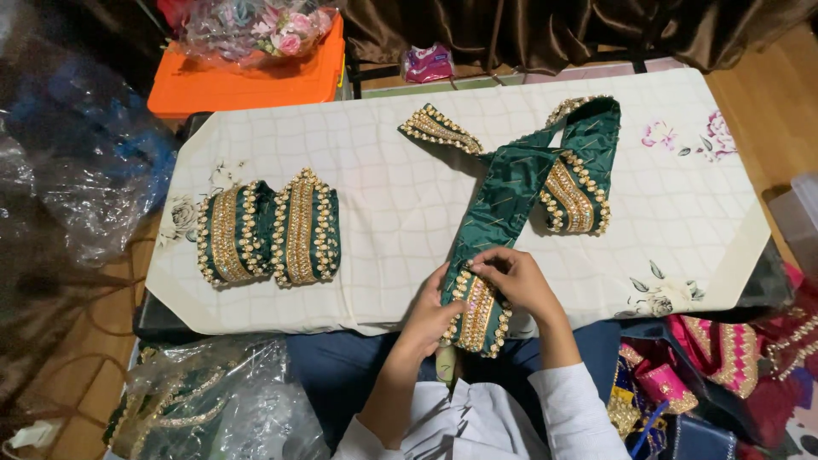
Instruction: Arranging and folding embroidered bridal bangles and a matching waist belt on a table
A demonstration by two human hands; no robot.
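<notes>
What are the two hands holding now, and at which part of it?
Both hands hold the green embroidered band at its near end, by the gold beaded trim. The left hand grips the left edge; the right hand pinches the top of the trim.

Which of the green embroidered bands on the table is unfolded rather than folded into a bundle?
The long green band both hands hold, left hand and right hand, at its near end. The two folded bands at the left lie untouched.
</notes>
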